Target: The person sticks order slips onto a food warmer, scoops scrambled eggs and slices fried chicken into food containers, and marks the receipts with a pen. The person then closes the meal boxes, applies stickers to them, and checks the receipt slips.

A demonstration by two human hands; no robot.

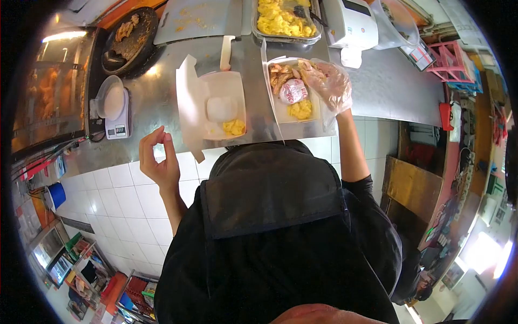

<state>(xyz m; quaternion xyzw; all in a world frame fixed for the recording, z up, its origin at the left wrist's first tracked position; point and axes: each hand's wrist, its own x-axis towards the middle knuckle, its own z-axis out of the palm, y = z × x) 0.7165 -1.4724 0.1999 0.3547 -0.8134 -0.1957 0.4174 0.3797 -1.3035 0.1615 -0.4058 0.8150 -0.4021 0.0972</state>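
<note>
My right hand (pixel 332 89), in a clear plastic glove, reaches into the right-hand paper food box (pixel 275 116). Its fingers are closed at the browned chicken pieces (pixel 280 75) there; the glove partly hides the grip. A round paper-wrapped bundle with red print (pixel 293 91) and yellow scrambled egg (pixel 300 110) share that box. To its left lies another open paper box (pixel 199 92), holding a pale white mound, probably rice (pixel 221 109), and some egg (pixel 233 127). My bare left hand (pixel 160 156) hangs by the counter's edge, thumb and forefinger curled together with nothing visible between them.
A tray of scrambled egg (pixel 286 19) stands behind the boxes, beside a white device (pixel 350 24). A knife (pixel 226 53) lies near a cutting board (pixel 197 21). Leftward are a dark stone mortar (pixel 129 40), a scale (pixel 117 128) bearing a plastic cup (pixel 114 100), and a lit glass case (pixel 51 86).
</note>
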